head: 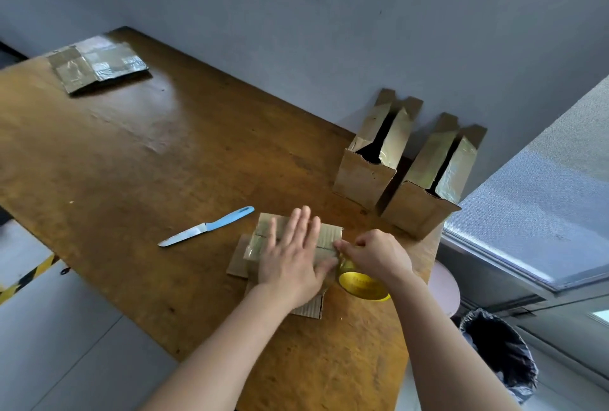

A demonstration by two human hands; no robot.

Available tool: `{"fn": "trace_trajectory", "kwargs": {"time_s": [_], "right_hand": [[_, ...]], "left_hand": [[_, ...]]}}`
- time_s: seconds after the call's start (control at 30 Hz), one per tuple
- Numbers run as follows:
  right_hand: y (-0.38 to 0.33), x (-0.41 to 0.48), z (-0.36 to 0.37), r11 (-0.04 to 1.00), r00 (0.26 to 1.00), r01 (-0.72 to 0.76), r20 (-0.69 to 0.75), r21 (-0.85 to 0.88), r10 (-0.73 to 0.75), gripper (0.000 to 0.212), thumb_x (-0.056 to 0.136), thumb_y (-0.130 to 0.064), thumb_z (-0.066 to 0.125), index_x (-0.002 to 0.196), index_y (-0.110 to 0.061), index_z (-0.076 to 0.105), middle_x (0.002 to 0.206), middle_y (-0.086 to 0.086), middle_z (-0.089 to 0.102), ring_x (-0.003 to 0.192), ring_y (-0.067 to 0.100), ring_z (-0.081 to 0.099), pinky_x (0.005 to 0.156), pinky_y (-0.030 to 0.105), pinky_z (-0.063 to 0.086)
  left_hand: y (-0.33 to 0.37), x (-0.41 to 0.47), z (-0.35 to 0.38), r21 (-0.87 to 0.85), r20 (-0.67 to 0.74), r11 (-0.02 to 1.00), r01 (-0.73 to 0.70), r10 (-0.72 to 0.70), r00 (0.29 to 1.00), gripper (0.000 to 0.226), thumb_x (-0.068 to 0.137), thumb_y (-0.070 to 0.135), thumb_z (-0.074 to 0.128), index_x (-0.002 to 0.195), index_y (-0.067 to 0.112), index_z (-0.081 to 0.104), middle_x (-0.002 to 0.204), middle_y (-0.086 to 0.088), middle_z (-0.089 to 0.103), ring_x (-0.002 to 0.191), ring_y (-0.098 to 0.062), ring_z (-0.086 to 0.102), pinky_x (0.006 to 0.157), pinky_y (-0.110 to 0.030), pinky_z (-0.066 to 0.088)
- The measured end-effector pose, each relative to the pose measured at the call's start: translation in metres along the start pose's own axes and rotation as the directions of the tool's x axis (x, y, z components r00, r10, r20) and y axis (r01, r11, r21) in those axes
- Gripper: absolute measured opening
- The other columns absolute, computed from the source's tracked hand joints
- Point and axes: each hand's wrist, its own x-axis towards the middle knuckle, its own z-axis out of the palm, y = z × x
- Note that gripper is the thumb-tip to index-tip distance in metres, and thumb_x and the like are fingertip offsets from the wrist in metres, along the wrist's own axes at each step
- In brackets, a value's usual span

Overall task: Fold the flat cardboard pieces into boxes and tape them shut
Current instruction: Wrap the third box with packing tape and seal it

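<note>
Knife (207,227) left of box (330,233); 2 open boxes (364,179) beyond it. Left hand (293,255), fingers straight, covers its seam; right hand (379,255) pinches tape roll (362,285).

Knife (207,226) left; open boxes (395,166) beyond.

Just 1 camera (worn on the head) looks from above the table's (164,146) near edge, facing forward and down, close to the table.

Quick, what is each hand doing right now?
Left hand: open, pressing flat on the cardboard box.
Right hand: closed, pinching the yellow tape at the box's edge.
</note>
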Motion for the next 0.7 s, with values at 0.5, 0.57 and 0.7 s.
{"fn": "trace_trajectory", "kwargs": {"time_s": [0.5, 0.57, 0.7], "right_hand": [[-0.063, -0.013, 0.037, 0.992, 0.994, 0.056, 0.092, 0.117, -0.067, 0.048, 0.088, -0.063, 0.049, 0.064, -0.023, 0.057, 0.068, -0.007, 0.056, 0.070, 0.019, 0.054, 0.050, 0.026, 0.032], [-0.080, -0.016, 0.045, 0.986, 0.987, 0.089, 0.122, 0.138, -0.106, 0.049, 0.090, -0.061, 0.047, 0.062, -0.022, 0.054, 0.067, -0.004, 0.055, 0.072, 0.021, 0.056, 0.051, 0.027, 0.033], [-0.118, -0.024, 0.063, 0.979, 0.965, 0.141, 0.200, 0.149, -0.170, 0.050, 0.092, -0.060, 0.043, 0.069, -0.018, 0.057, 0.065, -0.005, 0.053, 0.067, 0.019, 0.054, 0.047, 0.027, 0.032]], "left_hand": [[-0.082, -0.013, -0.012, -0.003, 0.096, 1.000, 0.009, -0.009, 0.995, 0.067, 0.091, 0.068, 0.008, 0.150, 0.042, -0.009, 0.159, 0.003, -0.024, 0.145, -0.014, -0.024, 0.114, -0.052, -0.014], [-0.103, -0.018, -0.016, -0.040, 0.143, 0.998, 0.047, -0.041, 0.989, 0.068, 0.091, 0.070, 0.016, 0.150, 0.045, -0.007, 0.159, 0.001, -0.025, 0.144, -0.017, -0.026, 0.114, -0.050, -0.014], [-0.141, -0.035, -0.025, -0.151, 0.192, 0.976, 0.158, -0.128, 0.973, 0.065, 0.091, 0.067, 0.033, 0.148, 0.052, 0.004, 0.159, 0.006, -0.019, 0.144, -0.020, -0.026, 0.114, -0.049, -0.015]]}}
